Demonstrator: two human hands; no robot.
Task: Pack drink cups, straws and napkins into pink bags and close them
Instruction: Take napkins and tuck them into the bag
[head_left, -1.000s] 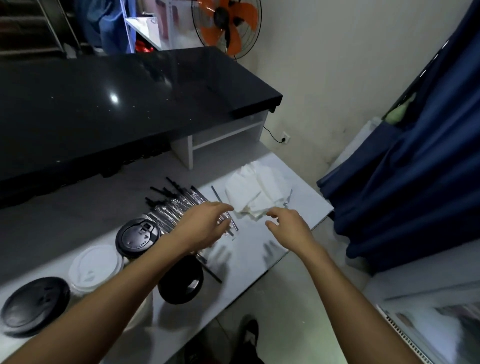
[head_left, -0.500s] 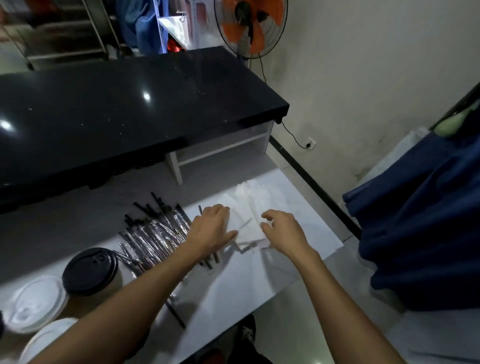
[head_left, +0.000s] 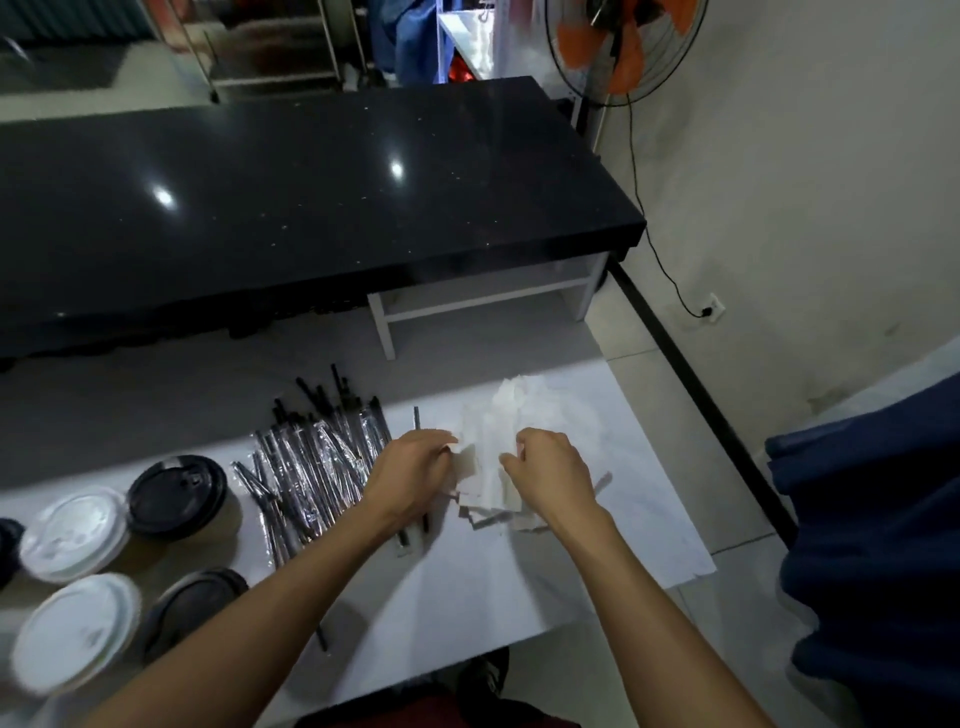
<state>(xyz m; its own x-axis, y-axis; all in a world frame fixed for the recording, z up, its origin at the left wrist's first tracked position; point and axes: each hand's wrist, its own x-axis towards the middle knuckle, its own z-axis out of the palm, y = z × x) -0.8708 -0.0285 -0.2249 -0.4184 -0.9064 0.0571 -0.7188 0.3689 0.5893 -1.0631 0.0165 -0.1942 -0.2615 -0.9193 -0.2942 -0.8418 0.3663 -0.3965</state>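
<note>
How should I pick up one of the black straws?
Probably pinch one wrapped straw near its middle, coming from above. They lie flat in a loose heap, the far black tips fanned apart, so a top straw lifts without dragging the others. Both hands are busy at the napkins.

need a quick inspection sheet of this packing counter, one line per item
surface: white countertop, under a glossy black upper counter
job's things: pile of white paper napkins; bundle of black plastic-wrapped straws to its left; lidded cups, black lid and white lid, far left; no pink bags seen
clutter: nothing seen
grippers: left hand and right hand both pinch napkins
cables: black cord runs from the fan to a wall socket
surroundings: orange-bladed fan, dark blue cloth at right
</note>
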